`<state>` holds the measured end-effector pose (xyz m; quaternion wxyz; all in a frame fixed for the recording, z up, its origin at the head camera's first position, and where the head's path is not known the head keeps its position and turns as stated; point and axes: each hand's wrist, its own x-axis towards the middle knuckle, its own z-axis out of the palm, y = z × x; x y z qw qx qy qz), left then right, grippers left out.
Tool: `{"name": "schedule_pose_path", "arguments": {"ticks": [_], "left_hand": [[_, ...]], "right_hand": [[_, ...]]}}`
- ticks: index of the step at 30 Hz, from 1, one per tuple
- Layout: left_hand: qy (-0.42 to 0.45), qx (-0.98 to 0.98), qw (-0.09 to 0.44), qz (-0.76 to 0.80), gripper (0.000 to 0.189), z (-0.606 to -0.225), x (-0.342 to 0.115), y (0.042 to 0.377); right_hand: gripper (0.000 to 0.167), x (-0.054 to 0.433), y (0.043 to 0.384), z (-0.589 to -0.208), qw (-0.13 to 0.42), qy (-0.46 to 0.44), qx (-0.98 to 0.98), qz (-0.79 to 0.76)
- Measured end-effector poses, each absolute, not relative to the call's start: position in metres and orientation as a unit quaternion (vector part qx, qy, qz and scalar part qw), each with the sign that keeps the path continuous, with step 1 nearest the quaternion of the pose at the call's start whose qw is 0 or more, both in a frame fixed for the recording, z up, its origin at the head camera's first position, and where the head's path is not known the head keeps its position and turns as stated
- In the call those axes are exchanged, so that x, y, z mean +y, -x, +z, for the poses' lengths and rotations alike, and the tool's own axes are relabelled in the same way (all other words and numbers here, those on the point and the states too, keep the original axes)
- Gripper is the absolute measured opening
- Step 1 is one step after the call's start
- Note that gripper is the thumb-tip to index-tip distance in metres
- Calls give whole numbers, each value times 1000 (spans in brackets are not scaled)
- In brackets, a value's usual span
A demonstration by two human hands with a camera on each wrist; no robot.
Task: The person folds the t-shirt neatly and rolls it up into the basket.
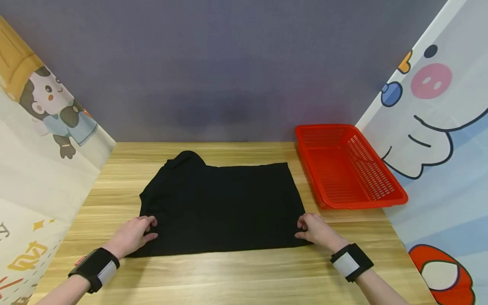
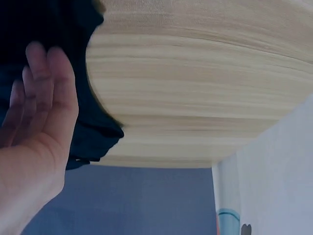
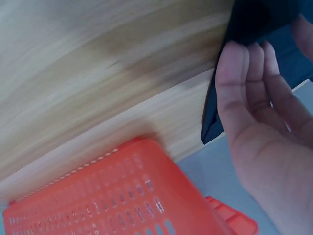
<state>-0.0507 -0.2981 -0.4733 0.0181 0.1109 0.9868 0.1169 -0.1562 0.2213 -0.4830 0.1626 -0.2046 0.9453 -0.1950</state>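
Observation:
A black garment, shirt-like, lies spread and folded on the wooden table, its lower edge nearly straight and a rounded bump at its far left corner. At its near left part is my left hand, thumb and fingers apart; the left wrist view shows the fingers fairly straight over the cloth, beside a curved edge. My right hand is at the near right corner, fingertips right at the cloth's edge and thumb apart from them. A raised dark fold of cloth shows between thumb and fingers in the right wrist view.
A red plastic basket with slotted sides stands right of the garment, by the far right table edge. Printed cloth walls flank the table on both sides, and a grey panel rises behind it. Both wrists wear black straps.

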Motion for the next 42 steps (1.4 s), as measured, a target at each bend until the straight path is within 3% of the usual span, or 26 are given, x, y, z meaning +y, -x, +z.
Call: {"name": "schedule_pose_path", "arguments": {"ticks": [13,18,27,31,35,42], "left_hand": [[-67,984,109,127,24,-460,-301,51],[-32,981,137,131,20,-454,-301,58],[20,981,36,192,16,-454,-309,105],[39,980,-1,193,16,-455,-314,130],[42,981,0,191,28,-457,-311,151],[66,981,48,178,51,-458,-303,176]], "right_hand": [[32,221,150,-481,236,189,932,-201],[27,223,160,-478,254,217,914,-232],[7,207,197,-479,104,207,941,-246],[21,187,211,-480,88,186,949,-239],[31,170,228,-480,79,165,957,-227],[37,157,256,-485,60,119,966,-220]]}}
